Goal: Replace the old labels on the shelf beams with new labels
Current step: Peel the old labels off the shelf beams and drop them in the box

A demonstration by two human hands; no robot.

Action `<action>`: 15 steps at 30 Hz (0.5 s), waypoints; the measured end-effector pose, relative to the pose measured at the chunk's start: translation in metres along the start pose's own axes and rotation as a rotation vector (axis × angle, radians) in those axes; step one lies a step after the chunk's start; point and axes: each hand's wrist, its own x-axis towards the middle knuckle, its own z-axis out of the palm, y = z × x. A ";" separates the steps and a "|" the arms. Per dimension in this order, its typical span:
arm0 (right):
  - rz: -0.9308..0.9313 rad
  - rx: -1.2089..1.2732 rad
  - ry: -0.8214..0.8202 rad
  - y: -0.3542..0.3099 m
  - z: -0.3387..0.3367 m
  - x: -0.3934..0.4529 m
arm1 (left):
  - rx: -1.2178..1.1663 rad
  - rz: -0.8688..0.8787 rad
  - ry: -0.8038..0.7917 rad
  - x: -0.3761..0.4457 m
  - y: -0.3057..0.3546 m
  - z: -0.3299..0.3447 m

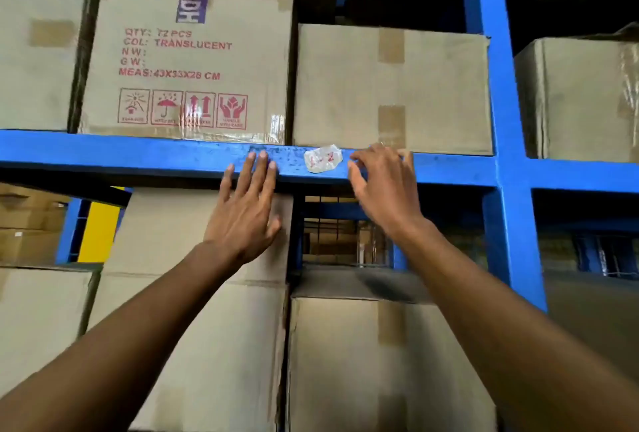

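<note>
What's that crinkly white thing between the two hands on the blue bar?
In the head view, an old label, wrinkled with faded red marks, is stuck on the blue shelf beam, between the left hand and the right hand. Neither hand touches it.

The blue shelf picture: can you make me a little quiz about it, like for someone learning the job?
1. True or false: the old label is stuck on the blue beam.
2. Which hand has straight fingers touching the beam: A) left hand B) right hand?
3. What colour word is printed on the box above the left hand?

Key: 1 true. 2 A; the right hand's fingers curl beside the label, holding nothing. 3 Translucent.
</note>
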 end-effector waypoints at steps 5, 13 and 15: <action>0.100 -0.033 -0.069 -0.012 0.020 0.022 | 0.058 0.084 0.023 0.005 -0.016 0.030; 0.096 -0.035 0.075 -0.020 0.041 0.021 | 0.032 0.067 0.069 0.006 -0.013 0.045; 0.095 -0.009 0.103 -0.019 0.042 0.020 | 0.036 0.068 0.077 0.006 -0.012 0.046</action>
